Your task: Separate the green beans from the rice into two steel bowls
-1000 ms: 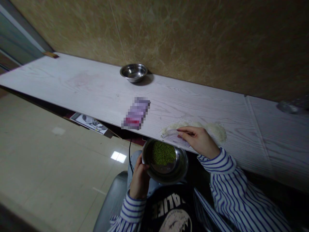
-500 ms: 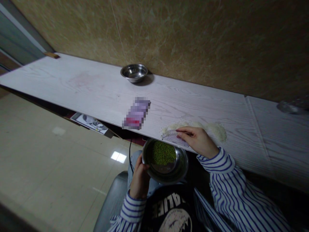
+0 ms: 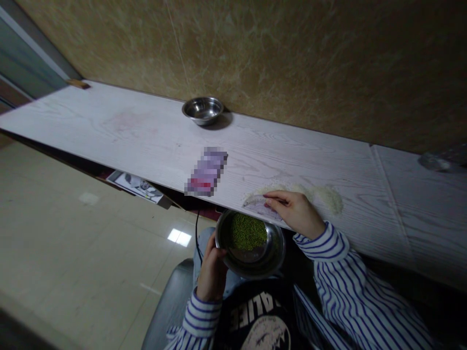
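My left hand [image 3: 212,270] is closed around the left rim of a steel bowl [image 3: 274,257], which I hold over my lap just below the table edge. Green mung beans [image 3: 249,232] lie in the bowl, gathered toward its far side. Above the table's front edge, my right hand [image 3: 297,214] is closed, with thumb and fingertips pinched together low over the surface. Whatever is between those fingertips is too small or hidden to make out. White rice grains [image 3: 330,198] are spread on the table behind and beside this hand; a thin curved pale edge shows left of the fingertips.
A second steel bowl [image 3: 203,111] stands near the wall on the white wood-grain table [image 3: 146,141]. Left of the rice lies a blurred purple phone-shaped item [image 3: 207,171]. A clear plastic object [image 3: 436,163] rests at the far right. Under the table is an open drawer-like box [image 3: 136,186].
My right hand has shifted slightly left along the table edge, still pinched. My left hand and the bowl of mung beans have hardly moved.
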The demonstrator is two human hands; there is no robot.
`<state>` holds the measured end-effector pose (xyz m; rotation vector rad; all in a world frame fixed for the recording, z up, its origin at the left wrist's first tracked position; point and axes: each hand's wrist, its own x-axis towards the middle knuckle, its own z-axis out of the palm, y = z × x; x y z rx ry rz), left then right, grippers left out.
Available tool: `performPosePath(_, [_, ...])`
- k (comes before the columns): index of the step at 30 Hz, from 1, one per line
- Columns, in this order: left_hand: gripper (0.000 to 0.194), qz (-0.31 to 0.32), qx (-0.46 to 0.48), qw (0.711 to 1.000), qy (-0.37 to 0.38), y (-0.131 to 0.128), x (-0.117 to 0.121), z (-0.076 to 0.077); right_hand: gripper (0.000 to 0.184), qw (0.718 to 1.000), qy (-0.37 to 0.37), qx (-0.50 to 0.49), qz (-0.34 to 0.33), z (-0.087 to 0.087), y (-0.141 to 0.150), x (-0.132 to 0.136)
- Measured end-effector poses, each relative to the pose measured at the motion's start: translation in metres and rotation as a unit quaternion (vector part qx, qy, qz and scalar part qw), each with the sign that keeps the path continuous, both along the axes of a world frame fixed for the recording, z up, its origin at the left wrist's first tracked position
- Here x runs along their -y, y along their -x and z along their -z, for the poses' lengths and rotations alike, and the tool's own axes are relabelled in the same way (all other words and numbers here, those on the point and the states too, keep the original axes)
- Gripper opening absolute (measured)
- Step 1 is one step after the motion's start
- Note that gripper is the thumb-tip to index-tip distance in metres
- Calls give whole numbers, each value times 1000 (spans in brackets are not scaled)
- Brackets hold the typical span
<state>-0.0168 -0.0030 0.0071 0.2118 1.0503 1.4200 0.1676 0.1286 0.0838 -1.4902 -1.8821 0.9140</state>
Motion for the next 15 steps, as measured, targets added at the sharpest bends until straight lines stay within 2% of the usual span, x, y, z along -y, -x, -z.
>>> performPosePath(7, [54, -2, 2, 1000, 11, 1, 1, 0, 24, 999, -18, -34, 4, 2, 1, -2])
performPosePath(15, [55, -2, 6, 1000, 10, -1, 1, -1, 22, 1000, -6, -5, 8, -2, -8, 6])
